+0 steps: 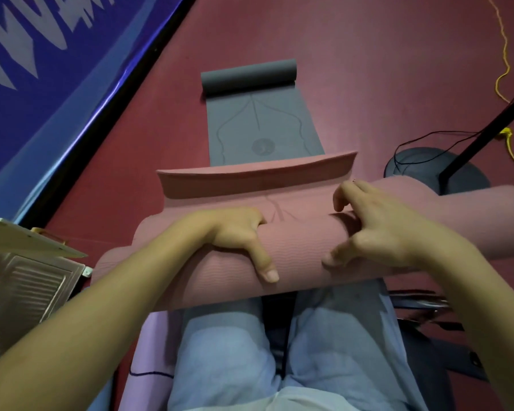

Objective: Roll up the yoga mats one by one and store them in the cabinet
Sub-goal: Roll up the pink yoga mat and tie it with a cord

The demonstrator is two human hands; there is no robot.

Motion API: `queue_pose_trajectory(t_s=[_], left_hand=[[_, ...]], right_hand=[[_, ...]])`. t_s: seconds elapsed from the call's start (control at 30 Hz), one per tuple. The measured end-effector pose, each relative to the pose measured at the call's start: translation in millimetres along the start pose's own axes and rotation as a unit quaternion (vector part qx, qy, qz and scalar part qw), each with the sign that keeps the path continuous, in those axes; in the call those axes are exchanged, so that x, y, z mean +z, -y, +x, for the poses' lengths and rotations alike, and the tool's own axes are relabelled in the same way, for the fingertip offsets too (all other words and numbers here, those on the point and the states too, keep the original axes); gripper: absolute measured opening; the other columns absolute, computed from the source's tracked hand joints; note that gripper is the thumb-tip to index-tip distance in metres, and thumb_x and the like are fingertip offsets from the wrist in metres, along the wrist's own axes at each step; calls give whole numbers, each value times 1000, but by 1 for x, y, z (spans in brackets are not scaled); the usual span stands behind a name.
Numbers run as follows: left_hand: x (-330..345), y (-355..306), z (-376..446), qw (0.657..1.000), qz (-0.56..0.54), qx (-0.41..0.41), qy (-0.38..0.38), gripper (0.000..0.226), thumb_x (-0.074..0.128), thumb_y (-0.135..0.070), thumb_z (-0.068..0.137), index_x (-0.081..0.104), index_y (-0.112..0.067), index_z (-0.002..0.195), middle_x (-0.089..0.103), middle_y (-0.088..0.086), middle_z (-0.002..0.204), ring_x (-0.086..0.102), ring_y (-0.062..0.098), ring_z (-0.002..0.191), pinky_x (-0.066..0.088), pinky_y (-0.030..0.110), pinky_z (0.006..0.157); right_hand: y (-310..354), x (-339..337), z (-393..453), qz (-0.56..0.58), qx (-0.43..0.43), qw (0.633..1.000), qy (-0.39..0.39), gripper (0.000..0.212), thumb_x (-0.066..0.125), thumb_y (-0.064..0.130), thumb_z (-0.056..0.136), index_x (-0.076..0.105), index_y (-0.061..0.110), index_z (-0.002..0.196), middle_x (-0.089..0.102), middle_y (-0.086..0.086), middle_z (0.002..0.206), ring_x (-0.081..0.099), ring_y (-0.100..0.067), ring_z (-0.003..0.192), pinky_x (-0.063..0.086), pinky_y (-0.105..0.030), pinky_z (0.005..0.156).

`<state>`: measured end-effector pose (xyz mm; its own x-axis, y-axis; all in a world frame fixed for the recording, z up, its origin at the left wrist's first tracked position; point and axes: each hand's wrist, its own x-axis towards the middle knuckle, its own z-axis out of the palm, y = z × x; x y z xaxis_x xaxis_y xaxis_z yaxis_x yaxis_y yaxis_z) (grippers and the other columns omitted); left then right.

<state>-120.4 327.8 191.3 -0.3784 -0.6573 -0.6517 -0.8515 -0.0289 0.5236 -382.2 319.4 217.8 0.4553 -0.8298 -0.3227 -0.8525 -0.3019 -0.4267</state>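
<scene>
Pink yoga mat point(297, 250): nearly all rolled, a thick foam cylinder lying crosswise over your thighs, its last flap point(255, 179) standing up in a curl at the far side above the maroon floor point(368, 69). Left hand point(244, 235): fingers curled over the top of the roll, thumb pressed down the near face, gripping it. Right hand point(377, 221): fingers bent and spread, tips touching the roll's surface, seemingly pressing rather than clasping; its hold on the far side is hidden. To finish this step well, keep the left hand pinning the wound layers, draw the loose flap snug over the roll with the right, and square the ends, since the left end looks stepped and uneven; a slack core will probably spring open when carried. Surface: matte, fine wavy ribbing, faint printed alignment lines, soft and grippy, likely compressible. Grey yoga mat point(261, 126): flat on the floor beyond, far end already curled into a small roll, same line pattern with a round emblem; it awaits its turn. Lilac mat point(152, 351): smooth, under your legs. Pale slatted cabinet door point(27, 286): at left, open, probably the storage place. Yellow cord point(502, 54): thin, trailing at right.
</scene>
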Motion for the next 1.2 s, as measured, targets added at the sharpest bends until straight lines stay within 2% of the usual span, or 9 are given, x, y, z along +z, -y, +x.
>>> queue_pose_trajectory(t_s=[0.2,0.3,0.43,0.53,0.63,0.83,0.9,1.0,1.2], left_hand=[[-10,8,4,996,16,44,-72,91,85,-73,31,63,-36,111,63,-17,107,60,8,94,53,32,83],[-13,13,4,994,-22,53,-89,91,89,-69,33,60,-43,115,61,-14,109,59,7,92,49,27,78],[-10,18,2,988,-37,76,-129,85,90,-67,34,62,-41,110,60,-11,105,55,7,88,50,28,78],[-9,23,0,981,-39,101,-160,83,91,-66,38,62,-39,110,61,-10,105,55,10,91,50,29,81],[-14,32,-4,967,-71,108,-219,76,92,-65,44,63,-35,108,64,-6,102,58,17,91,52,35,82],[-26,28,-20,961,-86,55,-258,58,92,-67,51,77,-27,89,75,-5,81,69,12,72,57,36,71],[-29,22,-25,968,-52,30,-243,47,91,-61,59,80,-27,89,76,-7,75,68,2,66,53,27,69],[-27,14,-32,963,78,-8,-258,46,77,-71,70,81,-36,100,76,-19,81,68,-8,79,55,26,80],[-15,-2,-40,944,233,-53,-229,73,47,-85,82,67,-35,131,72,-9,125,64,18,114,54,40,93]], right_hand=[[-5,6,-3,-9,9,998,-56,67,74,74,61,54,33,110,48,16,95,45,-15,99,41,-37,80],[0,6,-3,-35,24,997,-56,80,56,84,58,56,33,120,55,4,111,46,-17,111,47,-44,94],[5,4,0,-65,23,996,-52,76,55,81,64,60,28,118,61,-1,113,48,-21,113,47,-44,94],[7,7,1,-99,16,993,-60,62,56,73,79,61,26,118,64,-1,116,49,-23,116,46,-42,95],[8,15,8,-131,9,989,-71,59,35,67,94,60,22,124,63,-1,130,48,-27,123,36,-41,103],[11,25,30,-182,12,975,-129,62,9,66,93,55,24,94,69,-5,115,56,-32,110,35,-43,102],[11,29,35,-188,12,972,-139,59,7,67,91,50,26,89,70,-5,112,58,-32,107,36,-42,100],[9,31,39,-198,11,968,-153,70,4,68,92,59,25,91,71,-4,109,61,-30,105,38,-41,98],[8,28,50,-207,9,966,-151,69,9,67,98,60,22,87,72,-4,106,62,-29,104,40,-42,92]])
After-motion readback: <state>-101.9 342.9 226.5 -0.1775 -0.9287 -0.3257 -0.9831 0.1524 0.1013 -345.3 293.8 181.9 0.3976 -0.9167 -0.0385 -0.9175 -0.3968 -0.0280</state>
